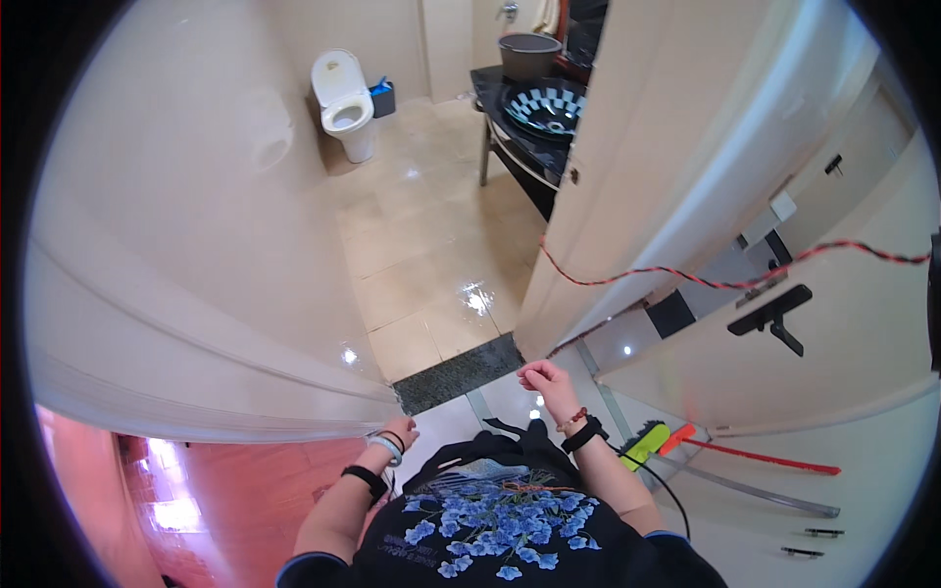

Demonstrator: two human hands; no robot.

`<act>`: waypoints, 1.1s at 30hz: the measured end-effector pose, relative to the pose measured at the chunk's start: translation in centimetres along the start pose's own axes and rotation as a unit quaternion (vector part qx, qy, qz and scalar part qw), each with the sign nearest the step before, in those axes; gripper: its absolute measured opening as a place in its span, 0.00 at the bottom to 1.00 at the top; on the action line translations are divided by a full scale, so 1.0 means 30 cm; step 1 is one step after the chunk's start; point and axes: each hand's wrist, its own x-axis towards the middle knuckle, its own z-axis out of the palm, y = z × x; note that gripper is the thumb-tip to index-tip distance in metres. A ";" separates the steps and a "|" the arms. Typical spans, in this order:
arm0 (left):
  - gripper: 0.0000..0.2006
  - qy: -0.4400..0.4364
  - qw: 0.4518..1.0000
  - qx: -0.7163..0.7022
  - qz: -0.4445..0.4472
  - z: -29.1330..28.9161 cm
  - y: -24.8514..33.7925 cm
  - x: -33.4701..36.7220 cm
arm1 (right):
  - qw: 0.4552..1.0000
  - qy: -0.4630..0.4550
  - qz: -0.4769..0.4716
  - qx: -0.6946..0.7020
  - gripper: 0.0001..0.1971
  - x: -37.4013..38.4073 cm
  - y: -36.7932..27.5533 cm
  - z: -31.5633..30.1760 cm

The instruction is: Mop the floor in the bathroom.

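My left hand (400, 431) is low in front of me, beside the edge of the pale wall (216, 372). Its fingers are mostly turned out of sight, and no object shows in it. On that wrist are bracelets and a black band (366, 482). My right hand (551, 384) is raised a little farther forward, above the pale floor just short of the dark stone threshold (461, 375). Its fingers are loosely curled together with nothing visible in them. A beaded bracelet (571, 419) and a black band (585, 434) circle the right wrist.
Beyond the doorway are a wet tiled floor (402, 245), a white toilet (348, 118), a small bin (382, 100) and a black washstand (534, 147) bearing a grey bucket (530, 61). At right are a door handle (774, 316), a twisted red-black cord (676, 274) and a green brush (647, 447).
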 end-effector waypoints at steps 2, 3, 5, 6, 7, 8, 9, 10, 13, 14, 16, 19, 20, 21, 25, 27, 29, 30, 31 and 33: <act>0.14 0.023 0.998 -0.047 -0.020 0.036 -0.050 -0.029 | 0.999 -0.018 0.014 -0.022 0.05 0.039 -0.016 0.019; 0.14 0.029 0.998 -0.053 -0.020 0.054 -0.070 -0.036 | 0.999 -0.024 0.024 -0.036 0.05 0.057 -0.012 0.017; 0.14 0.031 0.996 -0.079 -0.035 0.091 -0.101 -0.053 | 0.997 -0.039 0.038 -0.051 0.05 0.089 -0.009 0.027; 0.14 0.036 0.995 -0.086 -0.037 0.097 -0.104 -0.059 | 0.997 -0.045 0.037 -0.056 0.05 0.111 -0.006 0.033; 0.15 0.028 0.995 -0.089 -0.047 0.098 -0.101 -0.066 | 0.996 -0.051 0.042 -0.060 0.05 0.133 0.000 0.040; 0.15 0.018 0.994 -0.090 -0.058 0.104 -0.097 -0.066 | 0.995 -0.056 0.047 -0.063 0.05 0.151 0.005 0.045; 0.15 0.020 0.993 -0.103 -0.062 0.111 -0.100 -0.067 | 0.995 -0.061 0.049 -0.059 0.05 0.169 0.007 0.062; 0.15 0.020 0.991 -0.116 -0.067 0.115 -0.097 -0.060 | 0.995 -0.066 0.047 -0.061 0.05 0.191 0.008 0.074; 0.15 0.020 0.990 -0.127 -0.063 0.083 -0.061 -0.013 | 0.992 -0.092 0.063 -0.064 0.04 0.250 0.004 0.101; 0.15 0.019 0.991 -0.119 -0.065 0.062 -0.042 0.008 | 0.991 -0.095 0.065 -0.065 0.04 0.271 0.009 0.105; 0.14 0.025 0.990 -0.118 -0.071 0.037 -0.008 0.052 | 0.986 -0.127 0.071 -0.078 0.04 0.323 0.019 0.099; 0.14 0.013 0.991 -0.108 -0.078 0.020 0.041 0.146 | 0.983 -0.142 0.073 -0.086 0.04 0.381 0.007 0.059; 0.14 -0.007 0.994 -0.090 -0.063 0.009 0.070 0.188 | 0.984 -0.142 0.075 -0.082 0.05 0.402 -0.009 0.040; 0.14 -0.028 0.996 -0.071 -0.046 -0.011 0.101 0.231 | 0.986 -0.133 0.083 -0.062 0.05 0.421 -0.020 0.015; 0.13 -0.019 0.998 -0.060 -0.022 -0.119 0.241 0.389 | 0.987 -0.094 0.098 -0.083 0.05 0.477 -0.056 -0.078; 0.13 -0.017 0.997 -0.070 -0.004 -0.182 0.319 0.451 | 0.986 -0.096 0.107 -0.084 0.05 0.492 -0.064 -0.121; 0.13 -0.021 0.997 -0.073 0.018 -0.230 0.380 0.493 | 0.986 -0.081 0.117 -0.092 0.04 0.502 -0.068 -0.151; 0.13 -0.023 0.997 -0.069 0.020 -0.254 0.411 0.506 | 0.985 -0.080 0.119 -0.091 0.04 0.509 -0.076 -0.155; 0.13 -0.026 0.997 -0.063 0.024 -0.270 0.429 0.518 | 0.986 -0.075 0.121 -0.087 0.04 0.516 -0.082 -0.154; 0.13 -0.040 0.997 -0.060 0.019 -0.286 0.428 0.553 | 0.988 -0.076 0.121 -0.063 0.05 0.534 -0.086 -0.148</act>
